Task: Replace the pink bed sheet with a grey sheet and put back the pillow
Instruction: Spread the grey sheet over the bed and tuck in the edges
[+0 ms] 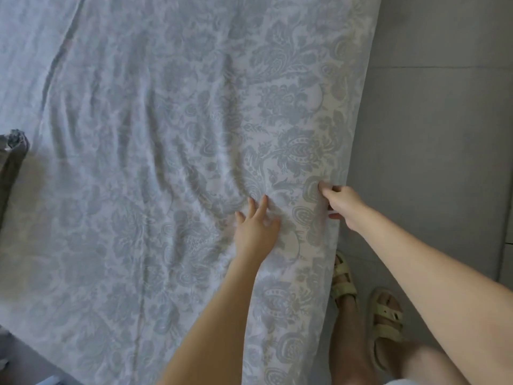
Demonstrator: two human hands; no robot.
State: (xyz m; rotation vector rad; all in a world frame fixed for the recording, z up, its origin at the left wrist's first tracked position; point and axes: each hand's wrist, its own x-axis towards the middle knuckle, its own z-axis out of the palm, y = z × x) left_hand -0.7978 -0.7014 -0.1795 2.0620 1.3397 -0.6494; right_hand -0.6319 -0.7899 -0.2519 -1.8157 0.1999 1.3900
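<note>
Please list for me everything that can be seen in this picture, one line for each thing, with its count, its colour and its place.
sheet: 1, grey with a flower pattern, spread out and filling most of the view, with some wrinkles
cloth: 1, dark grey, at the left edge on the sheet, only partly in view; I cannot tell what it is
floor: 1, grey tiles, to the right of the sheet
sandals: 2, pale yellow-green, on the person's feet, on the floor beside the sheet's right edge
left grip: 1, bare hand, fingers straight, flat on the sheet near its right edge
right grip: 1, bare hand, pinches the sheet's right edge
</note>
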